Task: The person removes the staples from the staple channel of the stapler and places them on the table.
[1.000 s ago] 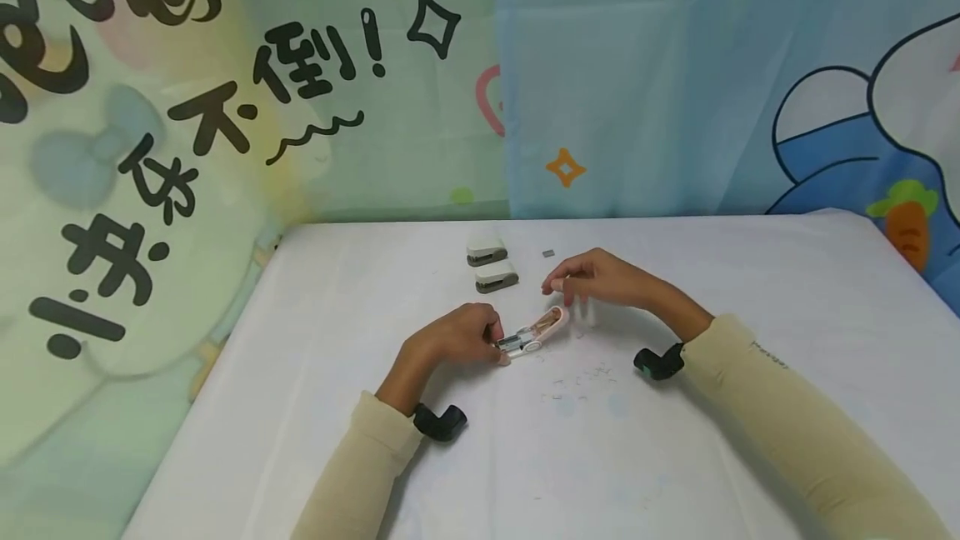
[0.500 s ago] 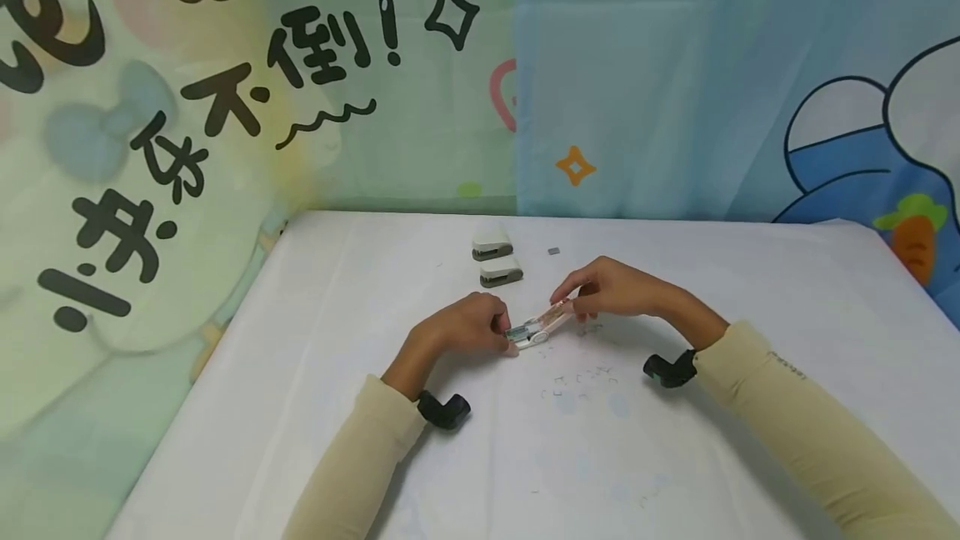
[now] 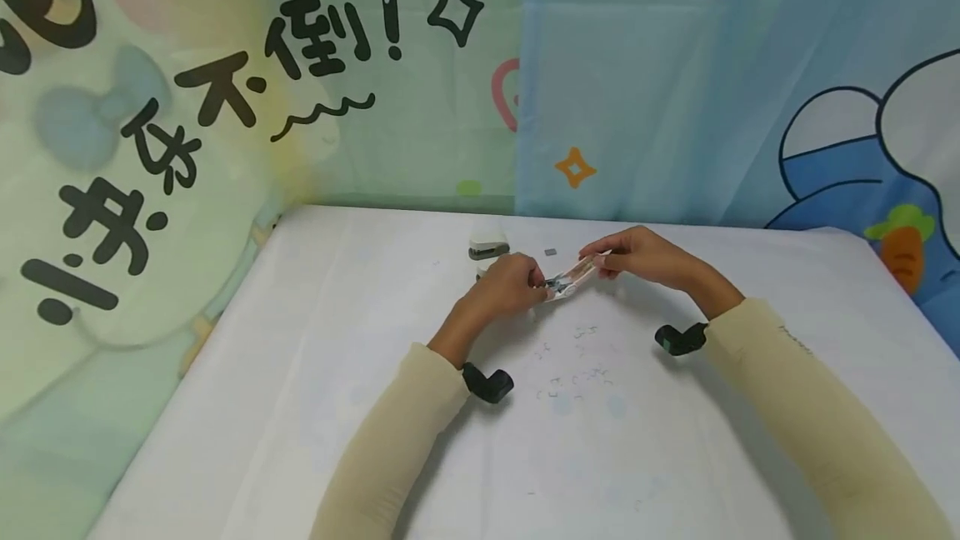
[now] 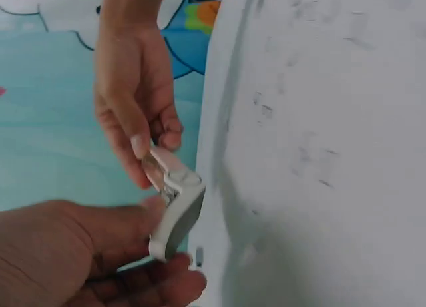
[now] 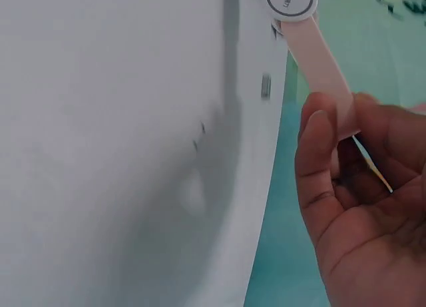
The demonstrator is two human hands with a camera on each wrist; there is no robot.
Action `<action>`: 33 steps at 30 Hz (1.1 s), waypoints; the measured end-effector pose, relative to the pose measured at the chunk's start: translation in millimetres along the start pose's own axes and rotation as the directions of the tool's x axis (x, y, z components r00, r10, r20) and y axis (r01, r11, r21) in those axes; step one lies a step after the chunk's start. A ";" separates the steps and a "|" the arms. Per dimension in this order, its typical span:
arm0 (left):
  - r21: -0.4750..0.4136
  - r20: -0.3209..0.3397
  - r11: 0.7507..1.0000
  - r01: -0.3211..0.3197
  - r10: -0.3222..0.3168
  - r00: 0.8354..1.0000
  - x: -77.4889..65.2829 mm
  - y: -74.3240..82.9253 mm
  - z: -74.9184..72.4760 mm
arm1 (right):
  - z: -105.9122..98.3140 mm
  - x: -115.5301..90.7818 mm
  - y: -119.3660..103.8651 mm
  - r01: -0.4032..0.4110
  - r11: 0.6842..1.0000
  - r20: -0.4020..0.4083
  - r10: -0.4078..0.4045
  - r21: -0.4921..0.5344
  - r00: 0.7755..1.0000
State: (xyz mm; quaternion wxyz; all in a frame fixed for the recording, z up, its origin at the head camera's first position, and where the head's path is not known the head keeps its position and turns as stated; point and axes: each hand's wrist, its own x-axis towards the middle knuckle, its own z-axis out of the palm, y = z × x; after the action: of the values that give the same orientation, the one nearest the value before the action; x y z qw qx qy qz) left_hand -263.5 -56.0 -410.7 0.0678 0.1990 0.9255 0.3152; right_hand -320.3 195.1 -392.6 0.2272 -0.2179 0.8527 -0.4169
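A pink and white stapler (image 3: 573,277), swung open, is held in the air between both hands above the white table. At its white end, my left hand (image 3: 510,286) pinches it between thumb and fingers; the left wrist view shows the white and grey base (image 4: 181,217) there. The thumb and fingers of my right hand (image 3: 645,257) grip the far end of the pink handle (image 5: 319,64), which the right wrist view shows close up. The stapler's metal parts show between the hands in the head view.
A white and grey stapler (image 3: 489,247) stands at the back, with a second one mostly hidden behind my left hand. A small grey strip of staples (image 3: 551,252) lies near the far edge. Loose staples (image 3: 592,375) are scattered over the middle of the table (image 3: 420,473).
My right hand has moved onto the pink handle and taken hold of it. Both hands have then raised the stapler off the table, away and to the right.
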 end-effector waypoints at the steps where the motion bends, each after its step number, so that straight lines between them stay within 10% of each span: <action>1: 0.018 -0.007 1.000 0.017 -0.017 1.000 6.0 4.3 -0.1 | -3.7 0.7 1.9 -0.009 1.000 -0.011 0.009 0.005 1.000; 20: 0.142 -0.129 0.977 0.159 -0.141 0.982 74.2 40.7 68.1 | -53.3 -31.4 38.4 -0.183 0.983 -0.158 0.175 -0.033 0.972; 33: 0.303 -0.148 0.946 0.116 -0.074 0.986 77.8 61.3 85.1 | -68.9 -46.8 56.8 -0.255 0.967 -0.119 0.250 -0.028 0.961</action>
State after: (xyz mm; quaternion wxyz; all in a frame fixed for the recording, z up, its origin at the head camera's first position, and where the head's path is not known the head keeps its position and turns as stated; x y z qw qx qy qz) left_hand -293.0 67.6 -440.7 -0.0119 0.1405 0.9745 0.1748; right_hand -332.4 295.2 -391.2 0.2246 -0.0882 0.8939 -0.3779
